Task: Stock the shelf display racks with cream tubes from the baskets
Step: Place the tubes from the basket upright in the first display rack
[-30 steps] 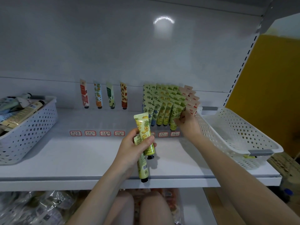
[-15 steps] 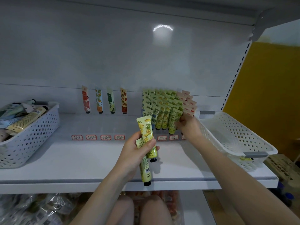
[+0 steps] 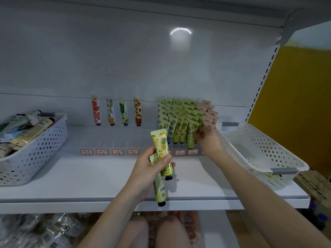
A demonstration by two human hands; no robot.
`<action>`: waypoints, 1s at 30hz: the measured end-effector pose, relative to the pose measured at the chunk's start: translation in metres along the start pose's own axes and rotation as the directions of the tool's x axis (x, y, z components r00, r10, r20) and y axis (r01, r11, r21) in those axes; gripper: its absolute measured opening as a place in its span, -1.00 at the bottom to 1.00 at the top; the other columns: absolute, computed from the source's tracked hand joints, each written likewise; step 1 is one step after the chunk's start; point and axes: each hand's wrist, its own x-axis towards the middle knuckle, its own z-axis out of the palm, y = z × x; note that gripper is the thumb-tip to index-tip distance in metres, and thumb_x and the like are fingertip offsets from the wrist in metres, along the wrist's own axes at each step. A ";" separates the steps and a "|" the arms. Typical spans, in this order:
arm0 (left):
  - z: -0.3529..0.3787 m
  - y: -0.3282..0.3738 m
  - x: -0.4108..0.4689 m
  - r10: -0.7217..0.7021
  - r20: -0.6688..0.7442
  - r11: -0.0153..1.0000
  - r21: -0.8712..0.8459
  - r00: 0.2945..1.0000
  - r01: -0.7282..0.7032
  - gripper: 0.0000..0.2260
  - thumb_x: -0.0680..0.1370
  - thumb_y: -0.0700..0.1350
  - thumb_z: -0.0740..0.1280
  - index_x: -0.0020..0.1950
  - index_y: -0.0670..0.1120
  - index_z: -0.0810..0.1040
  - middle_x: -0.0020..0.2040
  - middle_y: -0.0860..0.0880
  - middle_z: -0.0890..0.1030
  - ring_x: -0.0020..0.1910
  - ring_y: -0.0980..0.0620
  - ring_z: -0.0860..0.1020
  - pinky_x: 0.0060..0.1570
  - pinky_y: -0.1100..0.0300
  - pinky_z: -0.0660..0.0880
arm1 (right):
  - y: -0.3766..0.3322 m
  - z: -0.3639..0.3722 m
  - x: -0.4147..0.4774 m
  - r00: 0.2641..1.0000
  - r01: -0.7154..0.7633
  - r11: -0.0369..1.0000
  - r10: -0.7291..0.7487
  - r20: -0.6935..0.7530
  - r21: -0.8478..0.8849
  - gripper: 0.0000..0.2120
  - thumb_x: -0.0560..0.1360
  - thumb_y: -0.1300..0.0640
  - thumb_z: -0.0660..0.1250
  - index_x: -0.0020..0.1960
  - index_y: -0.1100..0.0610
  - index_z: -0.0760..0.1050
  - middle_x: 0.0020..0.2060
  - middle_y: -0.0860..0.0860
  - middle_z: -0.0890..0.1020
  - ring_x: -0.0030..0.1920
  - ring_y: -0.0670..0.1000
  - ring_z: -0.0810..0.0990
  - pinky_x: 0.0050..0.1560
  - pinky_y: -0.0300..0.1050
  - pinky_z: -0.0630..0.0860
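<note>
Left hand (image 3: 152, 169) raised mid-frame over the shelf (image 3: 89, 176), forearm coming up from bottom, thumb across front, fingers wrapped round two pineapple tubes (image 3: 160, 149). One tube upright, crimp end up, black cap down; the second lower and behind it, cap hanging past the shelf edge. Lower tube shows a barcode and a recycling mark; other print too small to read.

Right hand (image 3: 207, 138) reaches forward to the rack (image 3: 180, 113) at back right of the shelf, fingers curled, pinching the front green tube (image 3: 191, 136) of a row. Rack is packed with rows of green, yellow and pink tubes, caps down.

Four single tubes (image 3: 96, 110) stand apart at back, left of the rack. Red-bordered price tags (image 3: 102, 151) along the front, handwriting illegible.

Left basket (image 3: 35, 145) holds piled tubes. Right basket (image 3: 259, 151) sits just beside the right hand; one yellowish item shows through its front wall.
</note>
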 end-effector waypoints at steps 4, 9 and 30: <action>0.001 0.000 0.000 -0.002 0.002 1.000 0.001 1.000 0.002 -0.87 0.49 -0.25 0.34 0.01 -0.08 0.53 -0.15 -0.04 0.66 -0.20 0.05 0.67 -0.27 0.25 0.58 | 0.000 -0.002 -0.002 1.000 0.006 1.000 -0.006 -0.006 -0.003 -0.85 0.53 0.24 0.24 -0.16 0.27 0.51 -0.32 0.09 0.52 -0.41 -0.09 0.37 -0.42 -0.27 0.26; 0.003 0.001 0.000 -0.008 0.008 1.000 -0.005 1.000 0.008 -0.86 0.49 -0.25 0.34 0.02 -0.09 0.53 -0.13 -0.06 0.66 -0.20 0.03 0.67 -0.28 0.24 0.58 | -0.002 -0.008 -0.009 1.000 -0.015 1.000 0.015 -0.027 -0.006 -0.80 0.55 0.20 0.24 0.00 0.32 0.56 -0.19 0.14 0.59 -0.27 0.04 0.48 -0.33 -0.21 0.33; 0.002 -0.003 -0.001 -0.068 -0.044 0.994 0.085 0.997 0.072 -0.82 0.61 -0.10 0.17 0.10 -0.11 0.52 -0.03 -0.13 0.65 -0.07 -0.05 0.64 -0.09 0.08 0.58 | -0.054 -0.042 -0.061 0.957 -0.071 0.859 -0.085 0.278 0.507 -0.93 0.46 0.22 0.37 -0.19 0.19 0.59 -0.38 -0.03 0.66 -0.37 -0.11 0.63 -0.28 -0.31 0.57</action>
